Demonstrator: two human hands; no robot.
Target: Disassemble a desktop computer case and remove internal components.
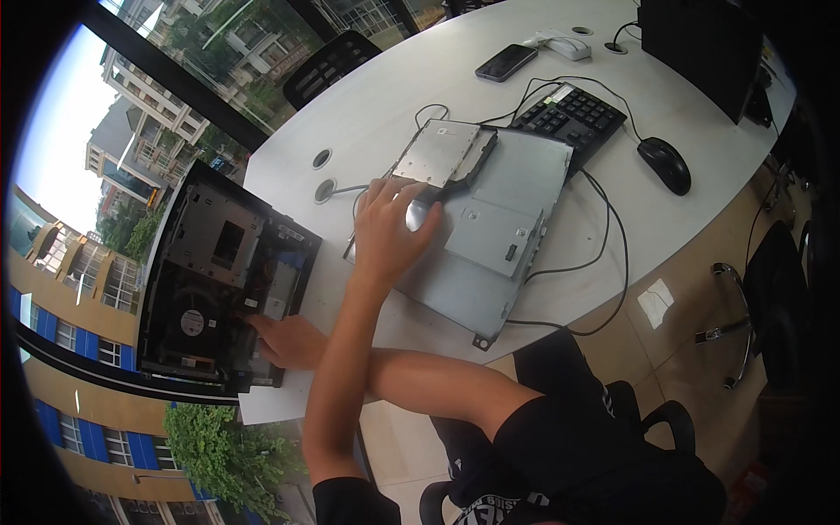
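An opened black desktop computer case [197,262] stands at the table's left edge, its fan and inner parts showing. My right hand [293,341] reaches into it from under my left forearm. Its fingers are curled, the index fingertip among the parts by the fan; what they grip is hidden. My left hand [389,227] is farther up, thumb and fingers closed about the near end of a silver metal drive bracket [437,150]. That bracket lies across a large grey metal cover panel [494,232].
A black keyboard [573,122] and a mouse [665,164] lie right of the panel, cables looping around them. Farther back are a phone [506,63], a white adapter [564,44] and a dark monitor [700,52]. Windows border the table's left; an office chair [744,315] stands at right.
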